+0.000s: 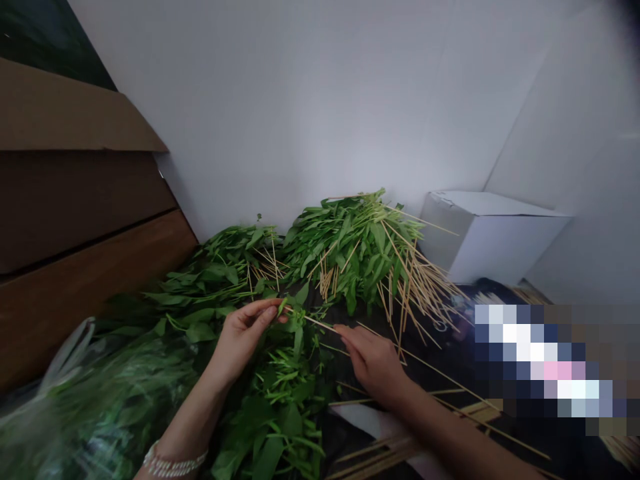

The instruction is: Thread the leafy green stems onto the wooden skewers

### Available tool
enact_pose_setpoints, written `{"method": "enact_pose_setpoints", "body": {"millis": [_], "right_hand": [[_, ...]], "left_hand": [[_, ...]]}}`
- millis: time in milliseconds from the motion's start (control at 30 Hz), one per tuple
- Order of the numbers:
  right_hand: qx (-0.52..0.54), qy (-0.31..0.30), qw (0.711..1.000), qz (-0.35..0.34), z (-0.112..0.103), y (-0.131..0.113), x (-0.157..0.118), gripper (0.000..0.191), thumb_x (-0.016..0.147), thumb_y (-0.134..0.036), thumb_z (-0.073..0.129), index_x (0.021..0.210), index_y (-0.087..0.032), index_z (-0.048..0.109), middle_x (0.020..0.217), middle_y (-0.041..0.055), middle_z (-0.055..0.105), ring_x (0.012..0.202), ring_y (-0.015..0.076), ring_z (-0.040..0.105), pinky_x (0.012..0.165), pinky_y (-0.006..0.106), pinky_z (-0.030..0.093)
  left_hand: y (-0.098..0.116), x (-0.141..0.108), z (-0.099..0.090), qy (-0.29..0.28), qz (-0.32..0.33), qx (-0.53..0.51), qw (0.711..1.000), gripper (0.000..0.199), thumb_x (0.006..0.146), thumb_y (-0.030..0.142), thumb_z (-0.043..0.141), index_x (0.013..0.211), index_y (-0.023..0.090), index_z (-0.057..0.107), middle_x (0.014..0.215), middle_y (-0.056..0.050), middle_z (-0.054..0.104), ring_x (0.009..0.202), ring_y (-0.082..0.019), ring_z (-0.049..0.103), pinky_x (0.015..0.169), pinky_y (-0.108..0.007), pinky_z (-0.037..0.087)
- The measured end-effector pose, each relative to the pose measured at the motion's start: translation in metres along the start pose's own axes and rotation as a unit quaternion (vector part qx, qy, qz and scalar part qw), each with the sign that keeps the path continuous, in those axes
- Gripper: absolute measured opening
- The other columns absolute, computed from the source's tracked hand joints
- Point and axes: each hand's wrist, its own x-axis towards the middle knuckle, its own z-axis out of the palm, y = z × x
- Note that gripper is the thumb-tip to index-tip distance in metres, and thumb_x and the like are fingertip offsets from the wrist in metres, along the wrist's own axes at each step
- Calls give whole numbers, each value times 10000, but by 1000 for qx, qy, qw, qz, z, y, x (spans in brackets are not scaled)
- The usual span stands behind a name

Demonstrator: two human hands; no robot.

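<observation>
My left hand (249, 328), with a white beaded bracelet at the wrist, pinches a piece of leafy green (283, 307) between thumb and fingers. Closed around a thin bamboo skewer (321, 325), my right hand (371, 360) points it leftward at my left hand. Folded green stems (298, 315) sit on the skewer near its left end. Beneath my hands lies a heap of loose leafy greens (285, 393). Behind them is a pile of skewered greens (350, 233), many bare skewer ends fanning out to the right.
A clear plastic bag of greens (110, 393) lies at lower left. Loose skewers (390, 453) rest at lower right. A white box (505, 240) stands against the wall at right, and a cardboard box (75, 207) at left. Part of the right side is pixelated.
</observation>
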Motion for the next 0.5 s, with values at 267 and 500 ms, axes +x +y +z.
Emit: {"method": "enact_pose_setpoints", "body": {"millis": [267, 500], "right_hand": [[17, 6, 1000, 8, -1, -1, 1, 316, 957, -156, 399, 1202, -176, 597, 975, 87, 698, 899, 166, 664, 830, 276, 525], [24, 29, 999, 20, -1, 0, 2, 300, 966, -181, 402, 1191, -185, 599, 1016, 83, 702, 924, 174, 670, 854, 299, 530]], "left_hand": [[5, -1, 6, -16, 11, 18, 1000, 413, 716, 438, 744, 1028, 172, 705, 824, -68, 750, 710, -209, 707, 771, -339, 558], [2, 1, 3, 58, 24, 9, 998, 487, 676, 442, 777, 1072, 174, 686, 895, -92, 755, 867, -244, 707, 873, -390, 544]]}}
